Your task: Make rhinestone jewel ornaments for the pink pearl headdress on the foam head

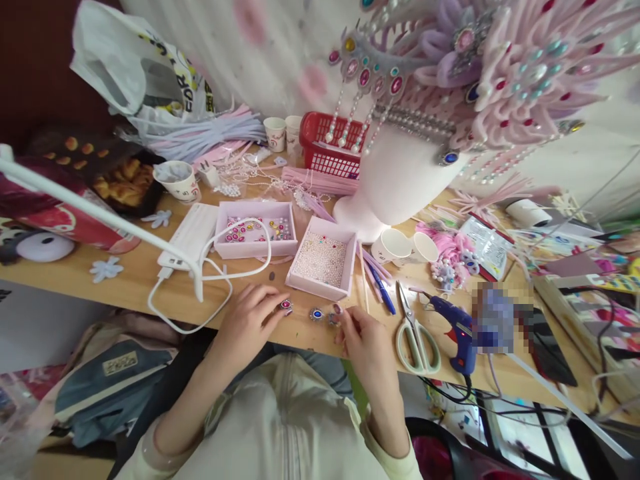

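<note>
My left hand [253, 319] rests on the wooden table [135, 280] near its front edge, fingers curled, pinching a small red-jewelled ornament [287, 305]. My right hand [363, 337] is beside it, fingers closed on a small jewelled piece [334, 316]. A blue-centred gem ornament [316, 313] lies on the table between the two hands. Just beyond them stands a pink box of tiny beads [323, 259], and to its left a pink box of coloured gems [256, 230].
A white mannequin head [400, 180] wears a pink jewelled headdress [480, 73]. Scissors [415, 333], a blue glue gun [457, 330] and a blue pen [383, 288] lie right of my hands. A white power bank [187, 237] with cable, paper cups [405, 245] and a red basket [327, 147] stand behind.
</note>
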{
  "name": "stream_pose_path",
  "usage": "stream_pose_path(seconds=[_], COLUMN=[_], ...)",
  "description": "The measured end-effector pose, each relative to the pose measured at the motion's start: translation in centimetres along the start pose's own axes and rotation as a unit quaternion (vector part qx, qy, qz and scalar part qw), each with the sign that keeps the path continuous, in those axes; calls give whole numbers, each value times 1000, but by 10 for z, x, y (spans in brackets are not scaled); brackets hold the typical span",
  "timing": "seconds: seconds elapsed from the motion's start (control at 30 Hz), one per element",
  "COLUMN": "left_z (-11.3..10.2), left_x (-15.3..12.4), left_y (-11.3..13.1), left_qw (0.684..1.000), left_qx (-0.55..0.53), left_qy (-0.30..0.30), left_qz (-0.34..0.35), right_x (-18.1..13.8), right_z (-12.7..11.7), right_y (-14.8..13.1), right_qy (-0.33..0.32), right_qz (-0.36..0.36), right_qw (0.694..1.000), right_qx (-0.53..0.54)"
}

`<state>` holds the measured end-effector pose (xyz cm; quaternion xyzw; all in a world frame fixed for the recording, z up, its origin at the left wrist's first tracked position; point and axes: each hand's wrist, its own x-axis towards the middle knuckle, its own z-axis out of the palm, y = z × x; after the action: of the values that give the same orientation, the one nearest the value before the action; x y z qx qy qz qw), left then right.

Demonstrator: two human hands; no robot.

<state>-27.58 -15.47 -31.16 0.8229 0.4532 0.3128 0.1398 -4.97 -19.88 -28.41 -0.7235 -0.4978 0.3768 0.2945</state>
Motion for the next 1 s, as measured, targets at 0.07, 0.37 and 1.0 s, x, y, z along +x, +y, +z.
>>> stream_pose_path(seconds=[0.07, 0.37, 1.0], left_z=[4, 15, 20], left_x=[4, 16, 23], left_y=[4, 36, 34], left_qw=[1000, 991, 991], left_qx=[2, 93, 94], left_qy=[2, -75, -88], left_qz=[22, 65, 48], right_x=[-4, -3, -3], right_z=[-6, 19, 16], right_y=[5, 14, 16], right_qy=[26, 43, 43], right_qz=[-26, -206, -227], right_qw=[999, 968, 967], right_qx=[-25, -136, -112])
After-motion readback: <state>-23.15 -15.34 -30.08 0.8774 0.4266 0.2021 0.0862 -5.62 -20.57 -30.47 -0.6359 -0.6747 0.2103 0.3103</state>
